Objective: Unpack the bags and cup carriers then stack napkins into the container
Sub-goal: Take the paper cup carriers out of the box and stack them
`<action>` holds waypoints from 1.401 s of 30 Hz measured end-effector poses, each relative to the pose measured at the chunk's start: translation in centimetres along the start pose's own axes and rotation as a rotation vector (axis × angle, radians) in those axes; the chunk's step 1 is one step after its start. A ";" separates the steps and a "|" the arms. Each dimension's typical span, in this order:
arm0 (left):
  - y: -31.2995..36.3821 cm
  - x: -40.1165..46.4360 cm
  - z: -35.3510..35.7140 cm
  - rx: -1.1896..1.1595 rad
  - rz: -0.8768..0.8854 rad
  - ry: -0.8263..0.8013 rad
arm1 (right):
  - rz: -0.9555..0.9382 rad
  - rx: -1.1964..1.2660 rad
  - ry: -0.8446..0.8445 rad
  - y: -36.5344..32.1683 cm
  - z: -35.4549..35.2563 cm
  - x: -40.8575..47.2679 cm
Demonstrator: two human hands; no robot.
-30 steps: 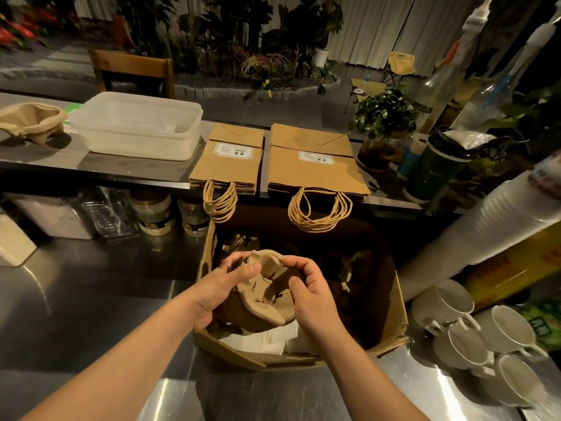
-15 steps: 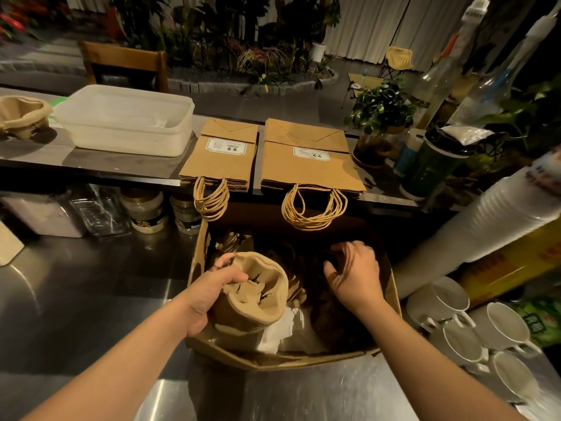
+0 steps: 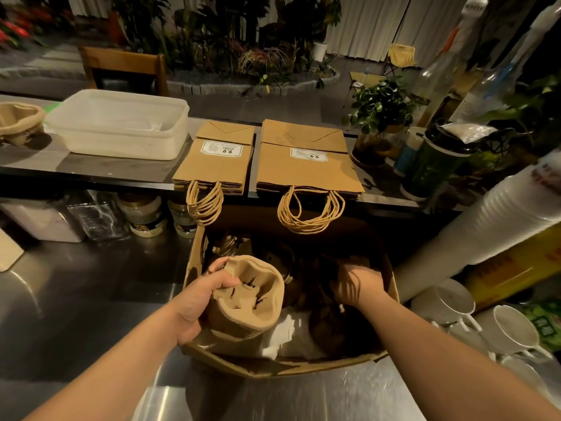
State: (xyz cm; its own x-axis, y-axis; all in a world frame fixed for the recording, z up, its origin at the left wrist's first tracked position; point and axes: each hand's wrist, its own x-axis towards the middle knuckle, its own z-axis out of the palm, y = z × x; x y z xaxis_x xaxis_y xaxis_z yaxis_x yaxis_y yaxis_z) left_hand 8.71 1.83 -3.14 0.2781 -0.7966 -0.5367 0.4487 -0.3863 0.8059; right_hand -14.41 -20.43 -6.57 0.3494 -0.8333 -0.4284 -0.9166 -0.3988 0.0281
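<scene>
Head view: left hand [image 3: 198,302] curled round a stack of moulded cup carriers [image 3: 247,300], held tilted over the near left corner of the cardboard box [image 3: 391,265]. Right hand [image 3: 356,287] down in the dark right half of the box, fingers bent among shadowed contents; whether anything is gripped there, impossible to tell. White napkins [image 3: 285,332] low in the box, just beside and under the carriers. Two piles of flat paper bags [image 3: 306,164] already on the raised counter, the white plastic container [image 3: 121,123] to their left, another cup carrier stack [image 3: 18,120] beyond it at the far left.

Probably best done so: keep the left grip firm on the nested stack to stop it splaying, lift straight up clear of the box wall, set beside the far-left stack. Feel with the right for a whole bundle rather than loose pieces. Leave the napkins flat and uncrumpled for later stacking in the container.
</scene>
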 end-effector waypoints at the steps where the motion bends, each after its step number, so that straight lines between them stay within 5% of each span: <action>1: 0.0 0.1 0.0 -0.003 0.000 0.000 | 0.020 0.046 -0.003 0.0 0.5 0.1; 15: -0.2 0.6 -0.3 0.000 -0.003 0.003 | 0.070 0.192 -0.082 -0.6 0.8 -0.1; 24: -0.3 0.6 -0.4 0.005 0.001 0.003 | 0.117 -0.233 -0.062 -3.4 2.1 -1.0; 42: 0.0 0.5 0.0 -0.014 0.015 0.009 | 0.107 -0.323 0.074 -3.2 2.7 -0.2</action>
State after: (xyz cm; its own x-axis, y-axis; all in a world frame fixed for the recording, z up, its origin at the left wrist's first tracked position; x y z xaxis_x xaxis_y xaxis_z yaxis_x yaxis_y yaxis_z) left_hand 8.81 1.43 -3.37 0.2924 -0.7980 -0.5269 0.4565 -0.3677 0.8102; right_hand -12.05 -17.95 -9.02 0.2788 -0.8977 -0.3410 -0.8441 -0.3985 0.3588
